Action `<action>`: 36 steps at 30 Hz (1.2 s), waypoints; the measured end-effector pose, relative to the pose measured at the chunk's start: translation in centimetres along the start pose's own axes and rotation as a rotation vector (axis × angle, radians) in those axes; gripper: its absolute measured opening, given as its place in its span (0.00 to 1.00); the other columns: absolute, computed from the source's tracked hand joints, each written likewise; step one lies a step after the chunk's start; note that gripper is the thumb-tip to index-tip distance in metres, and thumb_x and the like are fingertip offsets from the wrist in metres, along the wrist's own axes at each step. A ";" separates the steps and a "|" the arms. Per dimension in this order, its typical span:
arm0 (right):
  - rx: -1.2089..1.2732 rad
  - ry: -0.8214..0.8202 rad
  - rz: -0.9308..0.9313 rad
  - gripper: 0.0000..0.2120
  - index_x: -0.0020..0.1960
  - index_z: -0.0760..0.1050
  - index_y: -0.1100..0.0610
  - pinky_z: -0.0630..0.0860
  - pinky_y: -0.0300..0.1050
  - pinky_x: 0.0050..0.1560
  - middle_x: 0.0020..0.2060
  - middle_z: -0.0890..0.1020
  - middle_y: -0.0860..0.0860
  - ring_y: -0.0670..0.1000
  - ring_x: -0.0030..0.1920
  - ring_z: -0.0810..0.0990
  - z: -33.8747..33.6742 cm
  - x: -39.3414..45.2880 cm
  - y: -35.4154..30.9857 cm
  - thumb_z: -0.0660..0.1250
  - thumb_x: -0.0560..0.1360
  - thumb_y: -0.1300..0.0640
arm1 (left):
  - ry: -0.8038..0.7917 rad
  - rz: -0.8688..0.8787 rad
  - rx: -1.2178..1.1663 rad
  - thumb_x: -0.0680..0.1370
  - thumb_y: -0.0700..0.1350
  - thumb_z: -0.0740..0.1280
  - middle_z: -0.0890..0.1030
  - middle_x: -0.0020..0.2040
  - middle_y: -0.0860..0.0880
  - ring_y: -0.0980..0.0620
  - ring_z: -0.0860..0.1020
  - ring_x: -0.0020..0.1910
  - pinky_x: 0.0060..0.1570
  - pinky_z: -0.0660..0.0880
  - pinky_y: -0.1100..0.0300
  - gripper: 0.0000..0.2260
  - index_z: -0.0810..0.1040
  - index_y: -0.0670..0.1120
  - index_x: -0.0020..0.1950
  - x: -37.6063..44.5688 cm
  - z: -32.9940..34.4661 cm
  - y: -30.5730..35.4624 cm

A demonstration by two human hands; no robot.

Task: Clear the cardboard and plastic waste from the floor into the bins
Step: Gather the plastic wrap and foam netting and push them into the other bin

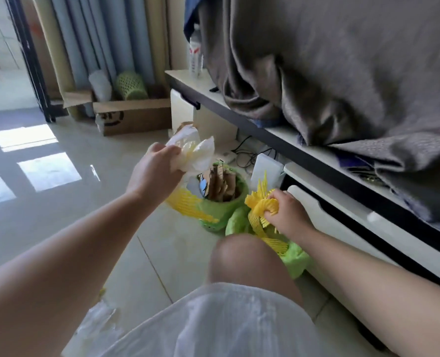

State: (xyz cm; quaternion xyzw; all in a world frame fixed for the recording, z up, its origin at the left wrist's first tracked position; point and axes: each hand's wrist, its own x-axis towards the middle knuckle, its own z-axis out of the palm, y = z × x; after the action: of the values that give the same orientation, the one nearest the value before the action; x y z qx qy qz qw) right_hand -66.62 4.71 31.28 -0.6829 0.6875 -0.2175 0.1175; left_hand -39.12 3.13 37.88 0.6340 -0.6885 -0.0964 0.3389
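Observation:
My left hand [157,168] grips a crumpled wad of white plastic [195,153] above and to the left of a green bin [221,207] stuffed with cardboard pieces [220,185]. My right hand [286,215] clutches a bunch of yellow foam netting [261,204] over a second green bin [295,256], which my knee partly hides. Another strip of yellow netting [185,207] hangs off the first bin's left side. A clear plastic sheet [97,323] lies on the floor at the bottom left.
A low white cabinet [324,215] with a grey cloth [342,73] draped over it runs along the right. Cables [247,153] lie behind the bins. A cardboard box [134,114] holding a green basket [131,86] stands by the curtains. Tiled floor [59,202] spreads to the left.

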 end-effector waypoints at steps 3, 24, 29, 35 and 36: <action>0.036 0.031 0.057 0.15 0.56 0.71 0.57 0.70 0.44 0.44 0.50 0.78 0.54 0.57 0.50 0.78 -0.5 -0.1 2.6 0.69 0.70 0.60 | -0.058 0.041 0.013 0.73 0.44 0.69 0.73 0.60 0.43 0.39 0.75 0.53 0.49 0.70 0.57 0.17 0.76 0.46 0.61 0.4 2.5 2.6; -0.201 -0.363 0.273 0.29 0.70 0.64 0.56 0.65 0.52 0.70 0.73 0.58 0.54 0.56 0.73 0.60 11.9 5.9 15.9 0.70 0.71 0.56 | -0.837 0.111 0.099 0.75 0.41 0.66 0.59 0.73 0.45 0.42 0.69 0.67 0.60 0.73 0.53 0.28 0.61 0.47 0.73 0.3 33.9 2.3; -0.280 -0.648 0.247 0.43 0.77 0.40 0.56 0.54 0.54 0.75 0.77 0.43 0.55 0.57 0.77 0.47 14.6 6.3 15.9 0.66 0.73 0.65 | -1.050 0.154 0.298 0.75 0.33 0.60 0.45 0.78 0.41 0.40 0.53 0.76 0.72 0.60 0.45 0.38 0.40 0.45 0.77 -0.6 38.3 1.7; -0.300 -0.741 0.281 0.47 0.77 0.38 0.58 0.55 0.56 0.75 0.77 0.46 0.57 0.59 0.76 0.49 16.1 6.7 15.8 0.69 0.72 0.59 | -1.075 0.078 0.296 0.77 0.38 0.62 0.47 0.77 0.38 0.38 0.57 0.75 0.72 0.61 0.47 0.35 0.44 0.45 0.77 -0.7 38.4 1.8; -0.290 -0.723 0.277 0.48 0.77 0.37 0.58 0.53 0.55 0.75 0.77 0.45 0.57 0.58 0.76 0.48 15.7 6.6 15.6 0.69 0.72 0.59 | -1.063 0.094 0.281 0.76 0.40 0.64 0.49 0.77 0.39 0.38 0.58 0.74 0.71 0.62 0.47 0.35 0.46 0.47 0.77 -0.7 37.8 1.8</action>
State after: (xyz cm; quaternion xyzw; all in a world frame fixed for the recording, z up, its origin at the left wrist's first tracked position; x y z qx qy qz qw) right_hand -73.56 -4.45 11.20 -0.6257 0.7109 0.1535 0.2819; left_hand -62.82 -7.13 10.22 0.5055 -0.7986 -0.2953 -0.1395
